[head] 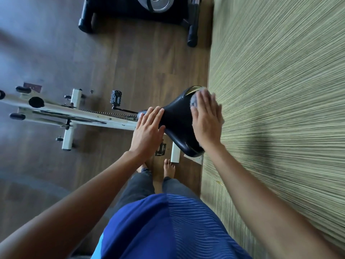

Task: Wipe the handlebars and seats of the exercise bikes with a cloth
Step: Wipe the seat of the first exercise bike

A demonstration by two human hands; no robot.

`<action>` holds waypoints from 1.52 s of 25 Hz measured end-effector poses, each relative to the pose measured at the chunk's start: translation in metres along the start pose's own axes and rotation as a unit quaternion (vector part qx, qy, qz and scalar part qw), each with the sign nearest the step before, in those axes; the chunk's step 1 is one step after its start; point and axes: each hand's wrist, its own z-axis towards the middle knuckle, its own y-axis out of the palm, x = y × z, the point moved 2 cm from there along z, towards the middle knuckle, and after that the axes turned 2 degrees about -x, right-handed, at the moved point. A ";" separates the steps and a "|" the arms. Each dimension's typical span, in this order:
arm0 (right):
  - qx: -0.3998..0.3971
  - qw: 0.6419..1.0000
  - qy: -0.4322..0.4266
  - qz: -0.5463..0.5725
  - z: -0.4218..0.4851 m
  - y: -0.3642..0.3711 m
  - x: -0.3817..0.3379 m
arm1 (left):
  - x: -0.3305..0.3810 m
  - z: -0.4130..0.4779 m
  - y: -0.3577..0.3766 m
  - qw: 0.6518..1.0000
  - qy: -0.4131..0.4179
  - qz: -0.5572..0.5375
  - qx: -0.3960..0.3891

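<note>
black seat (177, 118) of the white bike (74, 113) lies left to right, narrow nose toward the frame, broad rear by the striped wall (280, 90). left grip (147, 129) lies released, flat on the nose. right grip (207, 120), fingers straight, presses the grey cloth (194, 101) on the rear. wooden floor (130, 62) below.

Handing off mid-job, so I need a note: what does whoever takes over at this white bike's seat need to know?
Left hand: flat on the narrow front of the black seat.
Right hand: flat, pressing the grey cloth onto the seat's wide rear.
Done: seat wipe under way; how much is clean cannot be told.
Left: finish this seat; handlebars of the white bike and the black bike beyond probably remain.
</note>
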 end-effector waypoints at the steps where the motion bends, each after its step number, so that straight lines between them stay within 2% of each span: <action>1: 0.021 0.997 0.066 0.018 -0.017 0.002 0.000 | 0.000 -0.001 -0.001 1.000 0.000 -0.002 0.002; 2: 0.028 0.996 0.086 0.017 -0.036 0.008 -0.006 | 0.001 -0.001 -0.001 1.000 -0.002 -0.006 0.007; 3: 0.027 0.998 0.061 -0.004 -0.051 0.012 -0.017 | 0.002 -0.001 -0.001 1.000 -0.003 -0.010 0.010; 6: -0.030 0.987 -0.151 -0.044 -0.030 0.013 -0.023 | 0.004 -0.001 0.001 1.000 -0.009 -0.021 0.013; 7: -0.038 0.984 -0.166 -0.045 -0.014 0.010 -0.018 | 0.004 -0.001 0.001 1.000 -0.011 -0.023 0.012; 8: -0.031 0.990 -0.134 -0.031 -0.003 0.007 -0.009 | 0.003 0.000 0.001 1.000 -0.011 -0.023 0.010; 10: 0.014 0.998 0.012 0.068 -0.007 0.007 0.009 | 0.001 -0.002 0.001 1.000 -0.005 -0.021 0.004; 12: 0.063 0.973 0.126 0.182 -0.034 0.011 0.009 | 0.000 -0.003 0.002 1.000 -0.003 -0.019 0.010; 14: 0.074 0.974 0.116 0.178 -0.060 0.019 0.000 | 0.001 -0.003 0.004 1.000 -0.005 -0.021 0.014; 16: 0.054 0.982 0.092 0.154 -0.050 0.017 0.004 | 0.003 -0.002 0.005 1.000 -0.009 -0.025 0.015; 20: -0.026 0.958 0.169 0.229 0.021 -0.003 0.013 | 0.003 -0.002 0.004 1.000 -0.008 -0.025 0.013; 21: -0.021 0.953 0.175 0.245 0.027 -0.004 0.015 | 0.003 -0.002 0.004 1.000 -0.007 -0.027 0.014; 23: 0.042 0.953 0.165 0.250 0.012 -0.002 0.012 | 0.002 -0.003 0.004 0.999 -0.008 -0.029 0.012; 26: 0.079 0.979 0.140 0.124 -0.059 0.016 -0.004 | 0.002 -0.003 0.004 1.000 -0.004 -0.022 0.015; 28: 0.037 0.997 0.066 0.022 -0.083 0.021 -0.013 | 0.002 -0.002 0.004 1.000 -0.007 -0.024 0.016; 29: 0.014 0.999 -0.031 -0.026 -0.079 0.021 -0.014 | 0.002 -0.002 0.004 1.000 -0.007 -0.024 0.015; 31: -0.026 0.971 -0.219 -0.089 -0.050 0.013 -0.008 | 0.002 -0.002 0.004 1.000 -0.001 -0.020 0.012; 32: -0.039 0.962 -0.253 -0.095 -0.031 0.008 -0.003 | 0.001 -0.001 0.003 1.000 0.001 -0.019 0.009; 33: -0.045 0.968 -0.232 -0.079 -0.015 0.005 0.001 | 0.000 -0.001 0.003 1.000 0.002 -0.017 0.005; 36: 0.012 0.999 -0.028 -0.040 -0.023 0.006 -0.006 | -0.002 -0.001 0.000 1.000 -0.002 -0.015 -0.010; 37: 0.022 0.999 -0.001 -0.041 -0.040 0.011 -0.013 | -0.002 -0.001 -0.001 1.000 -0.006 -0.019 -0.014; 38: 0.011 0.998 -0.020 -0.053 -0.057 0.015 -0.019 | -0.002 -0.001 -0.002 1.000 -0.009 -0.025 -0.015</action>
